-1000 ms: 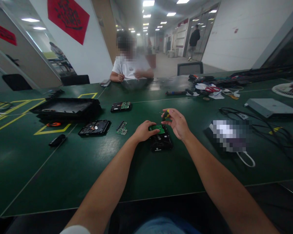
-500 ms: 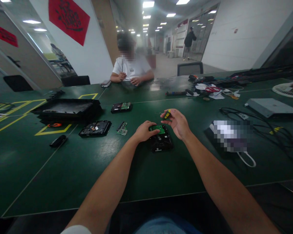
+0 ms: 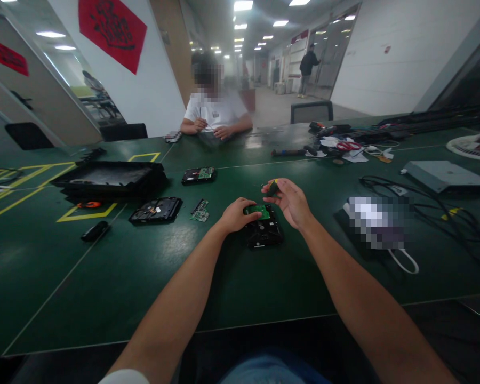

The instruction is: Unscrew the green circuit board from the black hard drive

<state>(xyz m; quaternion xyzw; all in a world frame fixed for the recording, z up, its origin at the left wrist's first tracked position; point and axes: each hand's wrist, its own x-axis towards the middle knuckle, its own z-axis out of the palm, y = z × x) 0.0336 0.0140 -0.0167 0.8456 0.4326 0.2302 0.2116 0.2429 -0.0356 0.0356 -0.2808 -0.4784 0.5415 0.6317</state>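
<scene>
In the middle of the frame, the hard drive point(image 3: 264, 234) likely feels dense, stiff and smooth; take it by its long sides. Your left hand point(image 3: 237, 214) clasps its upper left edge, thumb on the green circuit board point(image 3: 265, 211), probably thin and fragile, and hides part of it. Your right hand point(image 3: 291, 201) pinches a yellow-and-black tool point(image 3: 273, 186), its tip indistinct

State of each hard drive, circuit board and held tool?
Near hard drive: flat, left hand on it
Green circuit board: on that drive, fastening unclear
Screwdriver: held in right hand, tip unclear
Loose circuit board: detached, on table
Left-side hard drive: flat
Far hard drive: flat, board on it
</scene>
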